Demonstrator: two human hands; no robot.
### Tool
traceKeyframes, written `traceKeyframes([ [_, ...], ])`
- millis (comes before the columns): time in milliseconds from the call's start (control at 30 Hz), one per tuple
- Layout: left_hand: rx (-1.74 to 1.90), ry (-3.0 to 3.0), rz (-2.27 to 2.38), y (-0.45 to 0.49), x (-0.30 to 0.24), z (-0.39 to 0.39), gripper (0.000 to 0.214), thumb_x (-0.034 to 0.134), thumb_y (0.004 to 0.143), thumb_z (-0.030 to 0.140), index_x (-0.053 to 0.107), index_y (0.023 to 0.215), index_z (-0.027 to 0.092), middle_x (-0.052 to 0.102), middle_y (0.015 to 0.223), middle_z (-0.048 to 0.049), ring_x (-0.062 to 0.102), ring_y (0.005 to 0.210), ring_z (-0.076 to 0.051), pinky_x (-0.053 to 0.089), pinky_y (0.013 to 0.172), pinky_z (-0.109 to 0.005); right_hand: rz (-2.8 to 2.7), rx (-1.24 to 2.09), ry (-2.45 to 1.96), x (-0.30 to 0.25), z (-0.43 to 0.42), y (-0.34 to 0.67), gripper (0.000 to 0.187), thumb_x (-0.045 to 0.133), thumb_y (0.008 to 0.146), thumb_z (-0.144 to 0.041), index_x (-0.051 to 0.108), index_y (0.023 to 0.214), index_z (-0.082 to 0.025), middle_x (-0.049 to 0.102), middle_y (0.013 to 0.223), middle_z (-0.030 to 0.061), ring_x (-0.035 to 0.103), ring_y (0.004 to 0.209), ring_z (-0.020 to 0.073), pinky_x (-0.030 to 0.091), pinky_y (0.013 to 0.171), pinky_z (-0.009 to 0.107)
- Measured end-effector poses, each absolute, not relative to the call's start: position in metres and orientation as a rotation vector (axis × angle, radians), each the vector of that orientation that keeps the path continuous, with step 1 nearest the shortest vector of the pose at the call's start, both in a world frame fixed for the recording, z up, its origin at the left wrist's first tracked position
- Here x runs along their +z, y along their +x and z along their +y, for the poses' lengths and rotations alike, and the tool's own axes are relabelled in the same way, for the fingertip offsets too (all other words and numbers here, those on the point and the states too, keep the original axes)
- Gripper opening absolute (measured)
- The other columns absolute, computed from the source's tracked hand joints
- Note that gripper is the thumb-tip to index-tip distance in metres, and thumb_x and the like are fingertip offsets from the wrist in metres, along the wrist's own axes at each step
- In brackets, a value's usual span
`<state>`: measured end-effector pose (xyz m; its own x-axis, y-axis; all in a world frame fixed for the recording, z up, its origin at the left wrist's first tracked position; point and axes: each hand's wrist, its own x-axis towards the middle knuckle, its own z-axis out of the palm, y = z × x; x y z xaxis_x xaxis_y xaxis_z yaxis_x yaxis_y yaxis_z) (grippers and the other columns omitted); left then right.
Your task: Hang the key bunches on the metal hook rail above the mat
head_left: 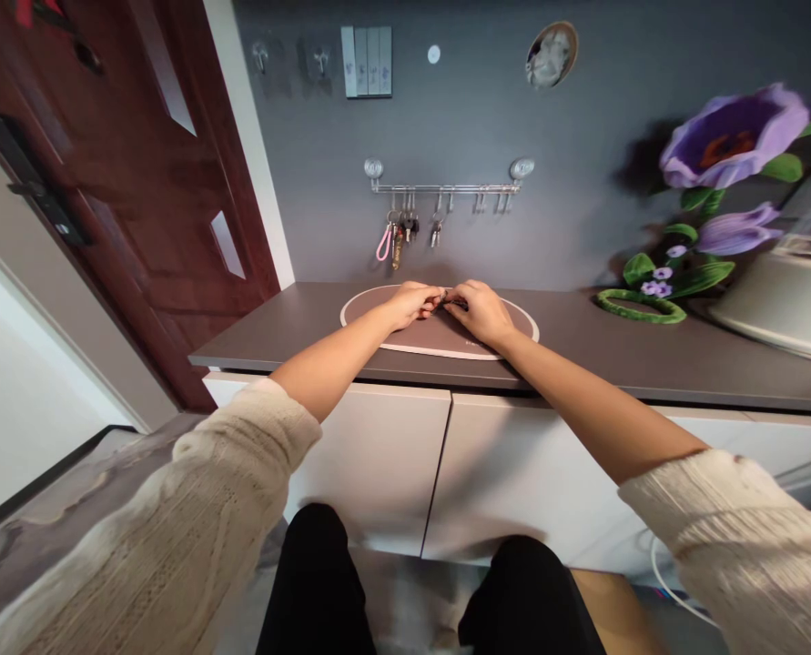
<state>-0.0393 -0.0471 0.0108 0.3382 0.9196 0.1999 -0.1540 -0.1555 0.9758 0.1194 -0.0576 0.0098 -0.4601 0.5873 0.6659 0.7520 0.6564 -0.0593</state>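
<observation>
My left hand (415,304) and my right hand (479,311) meet over an oval brown mat (419,340) with a pale rim, which lies on the cabinet top. The fingers of both are closed in a pinch around a small dark, metallic-looking piece (444,298). Most of it is covered by my fingers, so its exact kind is unclear. Behind my hands, bunches of keys (405,227) hang from a clear hook rail (446,189) on the wall. One bunch carries a pink loop (384,244).
The dark countertop (268,318) sits above white cabinet doors (370,464). To the right stand a purple artificial flower (736,141) with a green base and a pale, wide-bottomed object (780,305). At left is a dark red door (193,182) with a black handle. A switch panel (368,62) is on the wall.
</observation>
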Motion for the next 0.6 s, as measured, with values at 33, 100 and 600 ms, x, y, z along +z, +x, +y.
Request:
traceKeyframes([
  [33, 1.12, 1.39, 0.752, -0.0395, 0.0103, -0.0464, 0.019, 0.061, 0.069, 0.016, 0.049, 0.056, 0.012, 0.04, 0.048, 0.004, 0.033, 0.041, -0.002, 0.02, 0.041, -0.018, -2.206, -0.319, -1.025, 0.0096, -0.0574, 0.1194, 0.014, 0.052, 0.076, -0.021, 0.063, 0.085, -0.018, 0.057, 0.08, 0.006, 0.05, 0.078, 0.0184, 0.039, 0.071, 0.029],
  [100, 1.12, 1.393, 0.74, -0.0397, 0.0096, -0.0457, 0.019, 0.062, 0.069, 0.016, 0.049, 0.056, 0.011, 0.04, 0.047, 0.0043, 0.033, 0.041, -0.002, 0.02, 0.041, -0.018, -2.209, -0.319, -1.016, 0.0097, -0.0573, 0.1194, 0.013, 0.052, 0.076, -0.021, 0.063, 0.084, -0.018, 0.057, 0.08, 0.0059, 0.05, 0.077, 0.0183, 0.038, 0.07, 0.029],
  [600, 1.092, 1.647, 0.645, -0.0382, 0.007, -0.0444, 0.022, 0.061, 0.074, 0.029, 0.049, 0.063, 0.013, 0.042, 0.052, 0.0043, 0.035, 0.043, -0.003, 0.024, 0.044, -0.018, -2.1, -0.265, -1.044, 0.0091, -0.0577, 0.1187, 0.02, 0.052, 0.075, -0.023, 0.055, 0.094, -0.018, 0.059, 0.083, 0.0066, 0.051, 0.077, 0.0188, 0.037, 0.067, 0.028],
])
